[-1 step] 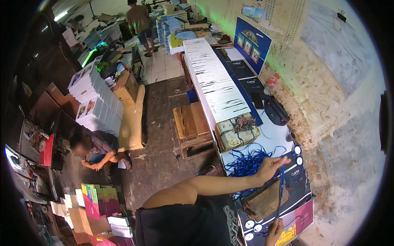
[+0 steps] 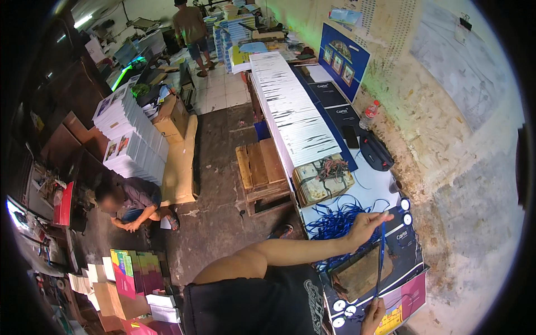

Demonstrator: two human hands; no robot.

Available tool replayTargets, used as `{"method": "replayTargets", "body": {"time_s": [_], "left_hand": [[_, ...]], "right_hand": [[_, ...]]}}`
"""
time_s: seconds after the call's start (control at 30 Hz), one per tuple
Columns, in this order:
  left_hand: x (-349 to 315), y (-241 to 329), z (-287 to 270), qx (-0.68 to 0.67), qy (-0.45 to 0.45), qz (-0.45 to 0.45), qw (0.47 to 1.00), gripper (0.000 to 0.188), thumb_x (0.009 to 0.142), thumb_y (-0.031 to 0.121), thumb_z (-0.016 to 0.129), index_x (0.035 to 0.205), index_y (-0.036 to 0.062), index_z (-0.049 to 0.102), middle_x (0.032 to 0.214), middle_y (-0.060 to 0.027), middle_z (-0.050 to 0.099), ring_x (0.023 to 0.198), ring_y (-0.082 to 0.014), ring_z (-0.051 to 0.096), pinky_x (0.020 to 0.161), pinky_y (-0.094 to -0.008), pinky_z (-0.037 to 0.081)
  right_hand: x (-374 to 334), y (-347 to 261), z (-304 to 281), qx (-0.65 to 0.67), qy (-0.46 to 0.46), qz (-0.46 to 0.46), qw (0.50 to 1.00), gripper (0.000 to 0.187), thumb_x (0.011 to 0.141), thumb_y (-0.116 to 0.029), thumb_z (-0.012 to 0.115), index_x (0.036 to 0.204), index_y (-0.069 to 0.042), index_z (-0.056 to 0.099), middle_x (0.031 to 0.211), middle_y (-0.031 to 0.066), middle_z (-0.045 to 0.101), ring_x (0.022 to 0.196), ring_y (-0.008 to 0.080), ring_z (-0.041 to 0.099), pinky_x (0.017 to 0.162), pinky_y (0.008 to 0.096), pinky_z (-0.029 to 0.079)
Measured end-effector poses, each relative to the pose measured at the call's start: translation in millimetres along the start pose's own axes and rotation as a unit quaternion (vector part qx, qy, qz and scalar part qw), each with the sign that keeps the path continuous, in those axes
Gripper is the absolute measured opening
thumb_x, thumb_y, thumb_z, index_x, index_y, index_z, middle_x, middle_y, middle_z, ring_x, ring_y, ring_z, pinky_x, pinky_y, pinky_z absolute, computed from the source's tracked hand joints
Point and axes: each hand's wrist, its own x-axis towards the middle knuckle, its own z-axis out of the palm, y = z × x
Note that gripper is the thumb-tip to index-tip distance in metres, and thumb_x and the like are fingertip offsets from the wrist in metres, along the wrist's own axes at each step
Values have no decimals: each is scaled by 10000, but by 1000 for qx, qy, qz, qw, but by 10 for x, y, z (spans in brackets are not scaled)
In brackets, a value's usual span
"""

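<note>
A narrow blue ribbon (image 2: 382, 254) is stretched between my two hands above the worktable. My left hand (image 2: 365, 228) pinches its far end, the arm reaching across from the left. At the near end, low in the view, my right hand (image 2: 373, 318) has its fingers closed on the ribbon. Beside my left hand lies a tangled heap of blue ribbons (image 2: 334, 219). Under the stretched ribbon are a worn brown slab (image 2: 363, 277) and a dark blue printed sheet (image 2: 406, 239). White round discs sit in two groups, one near each hand (image 2: 406, 219).
A long row of white paper stacks (image 2: 298, 111) runs along the table, with a tied bundle (image 2: 321, 187) at its near end. By the wall are a bottle (image 2: 369, 113), a phone (image 2: 350, 137) and a black pouch (image 2: 375, 152). A person (image 2: 131, 201) crouches left; another (image 2: 190, 30) stands far off.
</note>
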Motion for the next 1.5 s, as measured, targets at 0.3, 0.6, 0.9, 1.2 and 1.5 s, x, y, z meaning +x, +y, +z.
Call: {"method": "replayTargets", "body": {"time_s": [0.3, 0.6, 0.9, 1.2, 1.5], "left_hand": [[28, 53, -514, -56, 80, -69, 993, 373, 964, 364, 499, 1126, 65, 653, 1104, 3, 634, 992, -65, 512, 848, -258, 368], [-149, -179, -863, -165, 94, -129, 973, 345, 947, 413, 510, 1057, 122, 659, 1027, 41, 595, 944, -51, 496, 803, -254, 340], [-372, -309, -1181, -247, 98, -143, 953, 286, 936, 384, 531, 1028, 131, 630, 1199, 2, 580, 1018, -104, 513, 848, -302, 378], [-961, -408, -1541, 518, 301, 81, 796, 577, 832, 392, 658, 1207, -19, 502, 1050, -204, 568, 1026, -341, 526, 905, -409, 423], [-766, -248, -62, 303, -503, -36, 809, 294, 928, 262, 525, 1051, 6, 600, 839, -160, 649, 797, -280, 622, 702, -362, 477]], "right_hand": [[21, -196, -42, -24, -46, -24, 998, 310, 981, -270, 468, 807, -17, 506, 681, 4, 432, 628, 113, 366, 538, 275, 320], [97, -47, -77, -26, -65, -82, 994, 299, 954, -245, 530, 766, -14, 552, 629, -16, 462, 581, 78, 373, 505, 234, 293], [173, -33, -26, -37, -111, 13, 993, 298, 923, -252, 587, 758, -5, 612, 594, -9, 487, 569, 61, 382, 493, 233, 297], [199, -109, 386, -147, -132, -108, 974, 212, 872, -118, 595, 852, 80, 669, 621, 133, 624, 556, 122, 524, 504, 294, 396], [430, -60, 226, -104, -119, -106, 982, 163, 869, -75, 580, 846, 76, 636, 615, 95, 544, 583, 94, 441, 497, 284, 347]]}}
